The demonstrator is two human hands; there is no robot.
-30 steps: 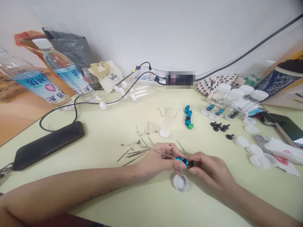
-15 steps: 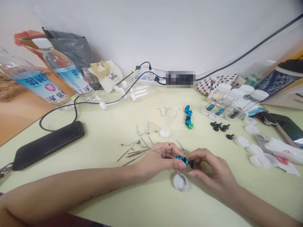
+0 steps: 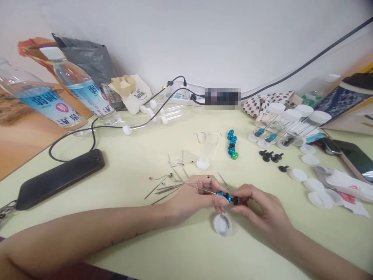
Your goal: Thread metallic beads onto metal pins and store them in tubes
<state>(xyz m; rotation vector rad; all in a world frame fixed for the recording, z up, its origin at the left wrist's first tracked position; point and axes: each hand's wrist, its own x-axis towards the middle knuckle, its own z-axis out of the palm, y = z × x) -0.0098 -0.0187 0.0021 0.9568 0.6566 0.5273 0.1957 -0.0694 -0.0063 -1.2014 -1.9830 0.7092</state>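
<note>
My left hand (image 3: 201, 196) pinches a blue metal part (image 3: 220, 193) from which a thin bent wire (image 3: 206, 189) runs to the left. At the part's right end is a black knob (image 3: 236, 200), held between the thumb and fingers of my right hand (image 3: 258, 202). Just below both hands sits a small white cap (image 3: 223, 225) with tiny metal pieces in it. Bent metal rods (image 3: 169, 188), some with small coloured ends, lie beside my left hand. Beyond the hands stands a clear tube (image 3: 205, 151) with bent rods in it.
Blue, black and green parts (image 3: 232, 144) form a row. Black knobs (image 3: 267, 156), white caps (image 3: 313, 184) and filled tubes (image 3: 288, 120) are at the right. A black power bank (image 3: 60, 179) and bottles (image 3: 84, 89) stand or lie left.
The fingers of my right hand have shifted slightly at the black knob, which has turned a little. My left hand has barely moved.
</note>
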